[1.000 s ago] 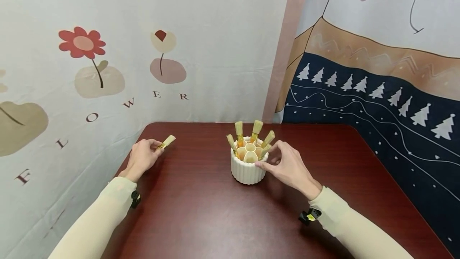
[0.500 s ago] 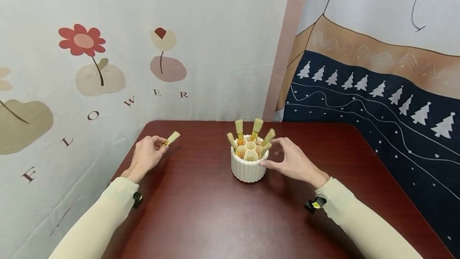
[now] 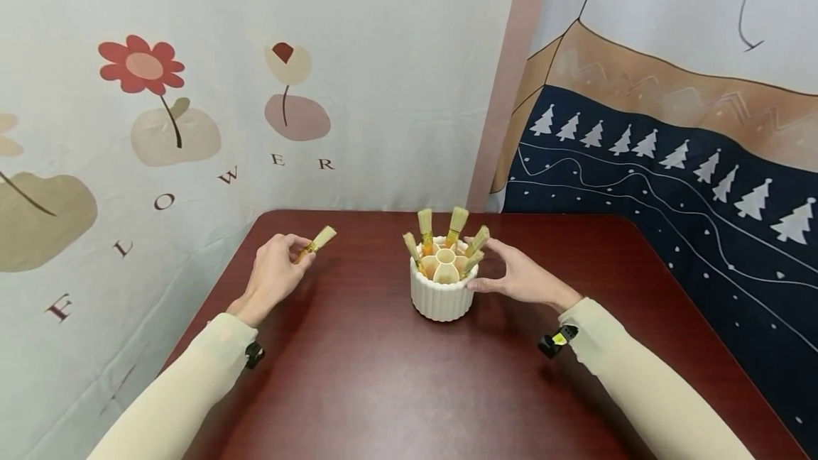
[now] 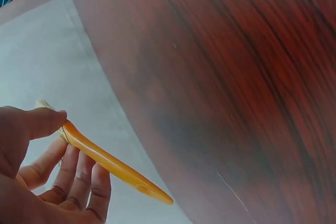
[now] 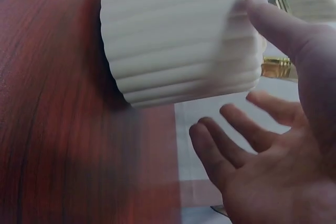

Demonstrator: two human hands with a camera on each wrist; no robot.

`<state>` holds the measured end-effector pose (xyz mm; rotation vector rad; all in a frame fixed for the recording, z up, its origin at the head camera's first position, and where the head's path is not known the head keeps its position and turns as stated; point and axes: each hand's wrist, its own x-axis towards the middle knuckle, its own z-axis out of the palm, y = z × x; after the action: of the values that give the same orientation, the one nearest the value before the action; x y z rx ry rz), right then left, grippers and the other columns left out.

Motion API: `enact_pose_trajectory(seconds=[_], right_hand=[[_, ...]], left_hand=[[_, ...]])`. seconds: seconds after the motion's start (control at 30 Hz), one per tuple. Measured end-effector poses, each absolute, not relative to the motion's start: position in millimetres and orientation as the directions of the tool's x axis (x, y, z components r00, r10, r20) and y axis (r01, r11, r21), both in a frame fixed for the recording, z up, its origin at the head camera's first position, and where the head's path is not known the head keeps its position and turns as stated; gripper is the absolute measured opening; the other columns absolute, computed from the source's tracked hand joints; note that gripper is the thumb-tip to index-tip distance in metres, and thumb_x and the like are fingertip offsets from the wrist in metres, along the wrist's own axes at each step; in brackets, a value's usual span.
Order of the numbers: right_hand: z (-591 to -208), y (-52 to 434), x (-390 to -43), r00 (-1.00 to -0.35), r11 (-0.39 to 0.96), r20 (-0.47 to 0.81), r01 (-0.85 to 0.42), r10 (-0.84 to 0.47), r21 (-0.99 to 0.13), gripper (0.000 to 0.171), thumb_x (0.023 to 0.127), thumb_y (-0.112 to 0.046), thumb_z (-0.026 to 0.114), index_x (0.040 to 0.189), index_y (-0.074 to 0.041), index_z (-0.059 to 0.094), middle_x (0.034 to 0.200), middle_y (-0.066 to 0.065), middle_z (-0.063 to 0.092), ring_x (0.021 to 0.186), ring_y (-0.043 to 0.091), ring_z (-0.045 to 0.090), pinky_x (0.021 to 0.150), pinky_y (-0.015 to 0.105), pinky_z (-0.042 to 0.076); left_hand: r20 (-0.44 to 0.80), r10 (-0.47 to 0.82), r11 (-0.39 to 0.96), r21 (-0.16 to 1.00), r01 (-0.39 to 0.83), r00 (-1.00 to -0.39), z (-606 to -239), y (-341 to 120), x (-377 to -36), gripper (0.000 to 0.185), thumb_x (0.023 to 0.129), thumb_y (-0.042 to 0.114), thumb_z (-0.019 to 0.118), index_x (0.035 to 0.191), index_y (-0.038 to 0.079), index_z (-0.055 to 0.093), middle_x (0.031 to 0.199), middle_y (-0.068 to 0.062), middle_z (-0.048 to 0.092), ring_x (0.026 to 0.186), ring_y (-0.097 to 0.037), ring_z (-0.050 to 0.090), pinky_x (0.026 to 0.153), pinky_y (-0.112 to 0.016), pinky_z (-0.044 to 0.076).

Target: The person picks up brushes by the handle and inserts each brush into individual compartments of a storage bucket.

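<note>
Head view: the left hand has lifted and carried a small brush, pinched between thumb and fingers, closer to the white ribbed holder than half a second ago, so it looks bound for an empty slot. The right hand has slid back to the holder's right side, thumb touching the wall, fingers loosely spread. The holder stands mid-way along the dark red table; five brushes stand bristles-up in its rear compartments, while the front and centre ones are empty.

Left wrist view: thumb and fingers clamp the brush's orange handle above the table edge.

Right wrist view: the thumb rests on the holder's ribbed wall; the other fingers hang free, gripping nothing.
</note>
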<state>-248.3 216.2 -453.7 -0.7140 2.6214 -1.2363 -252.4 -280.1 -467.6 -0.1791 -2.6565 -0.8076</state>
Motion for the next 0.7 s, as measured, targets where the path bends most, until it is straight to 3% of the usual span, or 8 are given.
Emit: enact_pose_trajectory(seconds=[0.3,0.7], right_hand=[[-453.8,214.1,-256.3,-0.842,0.457,0.06,-0.349,-0.536,-0.818,0.093,0.1,-0.039,0.094,0.179,-0.029,0.046,0.179,0.003,0.056,0.161,0.035,0.059,0.132,0.071,0.048],[-455.6,213.3,-261.3,-0.856,0.462,0.046,-0.321,-0.514,-0.827,0.088,0.1,-0.034,0.095,0.176,-0.026,0.051,0.172,0.007,0.063,0.15,0.035,0.068,0.123,0.06,0.06]], left_hand=[[0.419,0.026,0.808,0.525,0.266,-0.907,-460.2,-258.6,-247.0,0.027,0.105,0.01,0.085,0.13,0.002,0.083,0.116,-0.021,0.077,0.102,-0.039,0.079,0.089,-0.05,0.059],[0.487,0.047,0.769,0.54,0.342,-0.872,-452.3,-236.2,-240.9,0.024,0.102,0.008,0.086,0.125,0.002,0.082,0.11,-0.019,0.077,0.096,-0.036,0.079,0.092,-0.052,0.059]])
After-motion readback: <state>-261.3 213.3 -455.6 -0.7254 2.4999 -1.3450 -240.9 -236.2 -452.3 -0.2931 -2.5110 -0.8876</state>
